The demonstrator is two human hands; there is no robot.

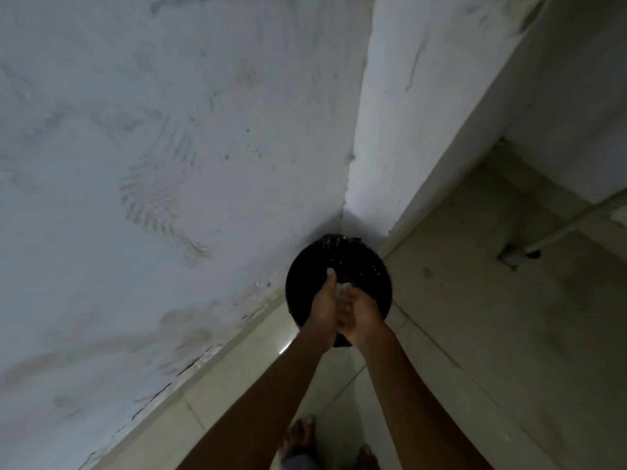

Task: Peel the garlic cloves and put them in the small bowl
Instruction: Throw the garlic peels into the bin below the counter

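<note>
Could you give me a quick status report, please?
Left hand and right hand together over bin, pale scraps between them, grip unclear. No bowl in view. Nothing blocking.

wall (pixel 169 130): rough matt plaster | floor (pixel 475 334): glossy tile | bin (pixel 368 262): glossy plastic

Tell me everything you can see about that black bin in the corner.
The black bin is round, seen from above, lined with what looks like a glossy black plastic bag dotted with pale flecks. It stands on the tiled floor, tucked into the wall corner. The left hand and right hand are held together above its near side, whitish bits between them; contact with the rim cannot be told.
</note>
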